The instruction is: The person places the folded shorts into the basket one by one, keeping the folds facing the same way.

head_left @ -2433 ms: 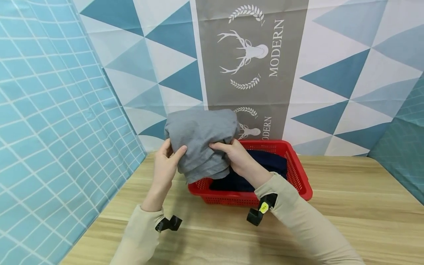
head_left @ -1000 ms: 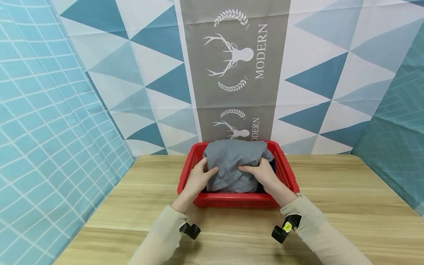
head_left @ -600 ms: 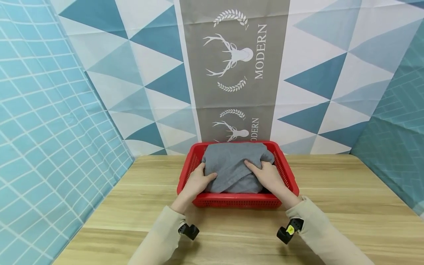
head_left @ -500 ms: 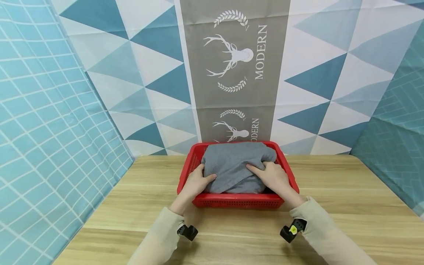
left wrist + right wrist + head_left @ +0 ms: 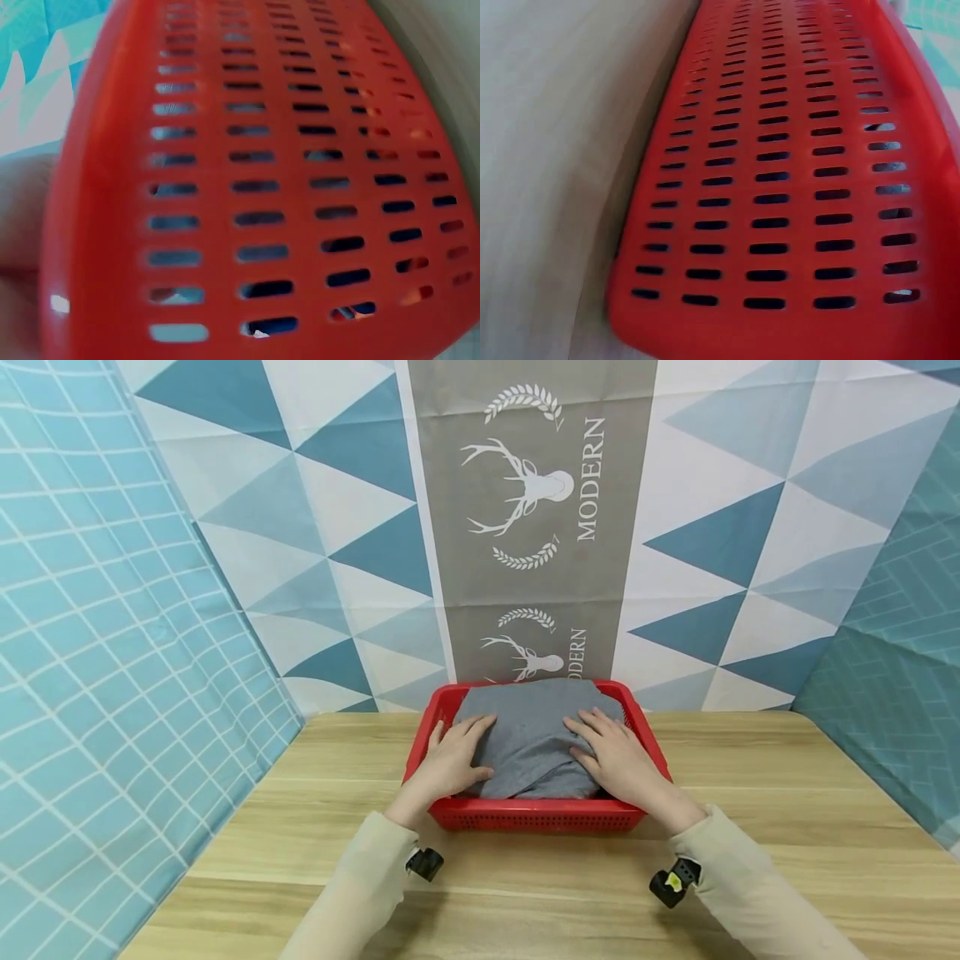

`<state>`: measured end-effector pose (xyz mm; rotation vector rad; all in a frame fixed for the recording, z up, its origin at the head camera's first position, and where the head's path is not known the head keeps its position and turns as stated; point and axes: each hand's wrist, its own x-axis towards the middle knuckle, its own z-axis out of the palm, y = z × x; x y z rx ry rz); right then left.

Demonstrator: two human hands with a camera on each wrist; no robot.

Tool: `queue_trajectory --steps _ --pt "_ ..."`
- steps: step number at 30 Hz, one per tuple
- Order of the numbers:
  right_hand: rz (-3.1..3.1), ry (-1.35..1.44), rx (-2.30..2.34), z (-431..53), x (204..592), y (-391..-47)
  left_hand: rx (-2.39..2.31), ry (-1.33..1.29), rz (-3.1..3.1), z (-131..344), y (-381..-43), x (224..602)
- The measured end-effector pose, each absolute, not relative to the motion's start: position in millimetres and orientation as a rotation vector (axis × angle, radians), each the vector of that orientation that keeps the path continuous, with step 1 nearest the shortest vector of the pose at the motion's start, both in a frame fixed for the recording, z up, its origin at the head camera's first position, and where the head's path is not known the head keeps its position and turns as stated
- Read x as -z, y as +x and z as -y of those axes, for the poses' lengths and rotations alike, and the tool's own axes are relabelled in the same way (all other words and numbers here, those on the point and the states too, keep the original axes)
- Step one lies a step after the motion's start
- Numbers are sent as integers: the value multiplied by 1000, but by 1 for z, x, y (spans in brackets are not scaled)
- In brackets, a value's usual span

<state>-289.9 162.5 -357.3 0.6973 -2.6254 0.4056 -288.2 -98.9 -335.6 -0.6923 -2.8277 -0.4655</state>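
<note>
A folded grey cloth (image 5: 528, 735) lies inside a red plastic basket (image 5: 536, 817), filling most of it in the head view. My left hand (image 5: 450, 762) rests on the cloth's left side, fingers spread. On the right side, my right hand (image 5: 618, 762) touches the cloth with its fingers extended. Neither hand grips it. The left wrist view is mostly the basket's slotted wall (image 5: 217, 202), with grey and dark blue showing through the slots. The right wrist view also shows the slotted wall (image 5: 795, 180). The dark navy cloth under the grey one is largely hidden.
The basket stands on a light wood table (image 5: 345, 835) near its back edge. Behind it hangs a patterned backdrop (image 5: 536, 543) with deer heads and triangles. Blue checked fabric (image 5: 112, 652) borders the left side, and teal fabric (image 5: 892, 693) the right.
The grey cloth, earlier held up over the basket's left side, has been lowered into it over the navy cloth. Both hands have let go and now spread flat on it.
</note>
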Motion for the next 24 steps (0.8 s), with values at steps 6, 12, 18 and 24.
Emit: queue_trajectory --steps 6,12,18,24 --pt "2733 831 -481 -162 356 -298 402 -728 2990 99 -300 335" --pt "2867 869 -595 -162 354 -303 378 -754 3079 98 -306 330" --pt "2890 895 -630 -168 354 -302 369 -718 3096 101 -307 333" --pt "2819 994 -591 -180 335 -296 344 -688 2992 106 -306 322"
